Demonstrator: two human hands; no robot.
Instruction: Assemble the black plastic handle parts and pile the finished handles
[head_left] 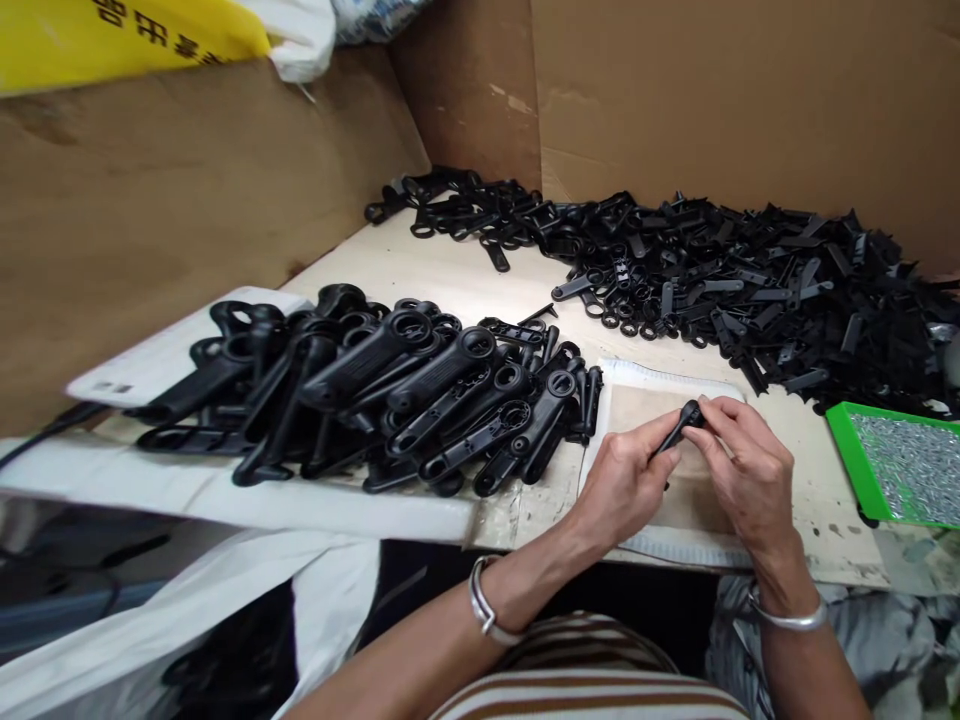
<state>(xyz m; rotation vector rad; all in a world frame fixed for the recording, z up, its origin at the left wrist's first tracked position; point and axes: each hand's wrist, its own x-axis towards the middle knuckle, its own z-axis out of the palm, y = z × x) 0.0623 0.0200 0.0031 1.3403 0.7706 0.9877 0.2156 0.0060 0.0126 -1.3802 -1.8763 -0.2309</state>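
Between my two hands, above a brown mat (637,410), is a black plastic handle part (679,428) with a rounded end. My left hand (622,480) grips its lower part, fingers closed. Pinched at the rounded end are the fingertips of my right hand (746,465); whether they also hold some small piece is hidden. To the left of my hands lies a heap of similar black plastic handle parts (442,390), long with ring-shaped ends.
A long pile of black plastic pieces (750,270) runs along the back of the table (517,290). At right stands a green tray (841,455) of small silvery metal pieces. Cardboard walls (712,110) enclose the back and left. White foam (337,510) edges the front left.
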